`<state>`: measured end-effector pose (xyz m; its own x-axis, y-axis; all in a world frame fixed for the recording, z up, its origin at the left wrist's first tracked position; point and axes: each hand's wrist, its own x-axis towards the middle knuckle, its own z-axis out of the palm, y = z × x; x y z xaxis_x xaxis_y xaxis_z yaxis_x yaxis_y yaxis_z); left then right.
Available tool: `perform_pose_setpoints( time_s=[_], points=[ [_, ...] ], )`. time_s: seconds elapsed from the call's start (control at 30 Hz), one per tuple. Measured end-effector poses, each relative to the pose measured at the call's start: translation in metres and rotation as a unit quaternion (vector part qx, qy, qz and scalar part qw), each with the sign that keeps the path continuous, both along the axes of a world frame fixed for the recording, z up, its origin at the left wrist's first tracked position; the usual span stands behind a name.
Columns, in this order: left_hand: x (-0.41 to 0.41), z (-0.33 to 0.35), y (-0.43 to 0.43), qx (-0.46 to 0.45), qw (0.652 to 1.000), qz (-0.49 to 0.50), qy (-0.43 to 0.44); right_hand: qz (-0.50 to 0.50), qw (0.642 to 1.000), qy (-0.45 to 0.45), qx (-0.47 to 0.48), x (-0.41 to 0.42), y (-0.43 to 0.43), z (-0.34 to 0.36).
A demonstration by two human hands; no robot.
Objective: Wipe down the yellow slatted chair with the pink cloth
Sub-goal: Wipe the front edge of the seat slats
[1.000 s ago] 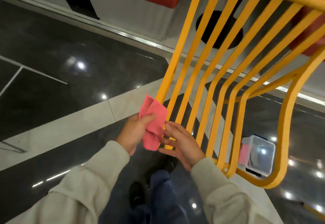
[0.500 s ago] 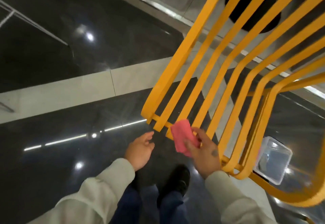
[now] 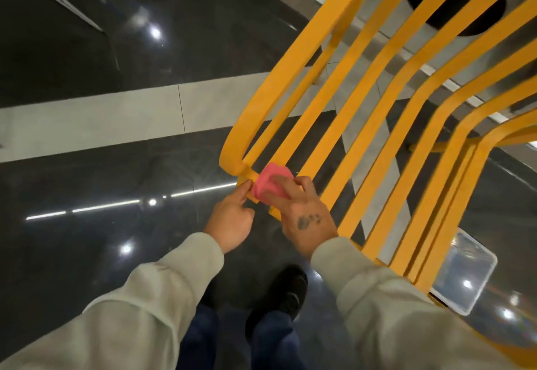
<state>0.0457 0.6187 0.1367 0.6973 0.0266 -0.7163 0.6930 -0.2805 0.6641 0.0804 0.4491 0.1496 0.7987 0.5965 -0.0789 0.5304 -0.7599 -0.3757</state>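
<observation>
Lower centre of the frame: our left hand is touching an outstretched forefinger to the yellow slatted chair, grasping nothing, while our right hand is clenching the pink cloth against the crossbar mid-frame. Wadded this small, the cloth is likely missing slat edges running toward the upper right, or risking a slip through a gap to the glossy floor.

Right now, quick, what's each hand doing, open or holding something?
Left hand: open, holds nothing, forefinger touching the yellow chair.
Right hand: holding the pink cloth against the chair.
</observation>
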Motion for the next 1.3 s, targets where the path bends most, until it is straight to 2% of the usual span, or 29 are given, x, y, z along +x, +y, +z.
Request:
perform_pose_setpoints(
  time_s=[0.1,0.17,0.23,0.33,0.4,0.6,0.7,0.87,0.9,0.93,0.97,1.0,1.07,1.1,1.13,1.23,1.3],
  points=[
    [-0.005,0.018,-0.014,0.107,0.988,-0.056,-0.098,0.108,0.994,-0.010,-0.022,0.002,-0.026,-0.005],
    [-0.010,0.026,-0.021,0.177,0.947,-0.151,-0.221,0.114,0.993,-0.016,-0.014,-0.004,-0.045,-0.006],
    [-0.014,0.023,-0.026,0.214,0.900,-0.243,-0.292,0.075,0.997,-0.027,-0.004,-0.019,-0.068,-0.004],
    [-0.013,0.020,-0.040,0.234,0.854,-0.342,-0.313,0.017,0.999,-0.029,0.017,-0.043,-0.102,0.005],
    [-0.012,0.020,-0.052,0.232,0.837,-0.379,-0.319,-0.008,0.999,-0.037,0.032,-0.056,-0.123,0.010],
    [-0.009,0.024,-0.086,0.211,0.816,-0.437,-0.313,-0.075,0.996,-0.036,-0.018,-0.095,-0.183,0.022],
    [-0.009,0.025,-0.104,0.205,0.802,-0.470,-0.304,-0.154,0.987,-0.002,-0.042,-0.123,-0.216,0.016],
    [-0.012,0.024,-0.125,0.199,0.775,-0.519,-0.300,-0.245,0.969,0.034,-0.018,-0.181,-0.242,0.016],
    [-0.013,0.026,-0.132,0.201,0.766,-0.530,-0.304,-0.288,0.956,0.063,0.004,-0.197,-0.248,0.012],
    [-0.013,0.027,-0.137,0.203,0.758,-0.540,-0.304,-0.353,0.928,0.106,0.052,-0.209,-0.249,0.011],
    [-0.014,0.028,-0.141,0.203,0.754,-0.548,-0.301,-0.445,0.873,0.159,0.123,-0.221,-0.247,0.012],
    [-0.015,0.028,-0.144,0.201,0.753,-0.552,-0.296,-0.548,0.796,0.174,0.186,-0.226,-0.245,0.016],
    [-0.016,0.029,-0.148,0.198,0.752,-0.558,-0.287,-0.716,0.606,0.212,0.275,-0.227,-0.241,0.025],
    [-0.015,0.029,-0.149,0.198,0.750,-0.562,-0.286,-0.765,0.539,0.201,0.291,-0.222,-0.241,0.027],
    [-0.015,0.028,-0.149,0.198,0.748,-0.566,-0.285,-0.793,0.496,0.182,0.302,-0.215,-0.240,0.032],
    [-0.014,0.025,-0.150,0.201,0.744,-0.572,-0.282,-0.819,0.367,0.136,0.420,-0.189,-0.229,0.036],
    [-0.017,0.023,-0.149,0.202,0.741,-0.576,-0.278,-0.801,0.316,0.162,0.482,-0.180,-0.210,0.026]
  ],
)
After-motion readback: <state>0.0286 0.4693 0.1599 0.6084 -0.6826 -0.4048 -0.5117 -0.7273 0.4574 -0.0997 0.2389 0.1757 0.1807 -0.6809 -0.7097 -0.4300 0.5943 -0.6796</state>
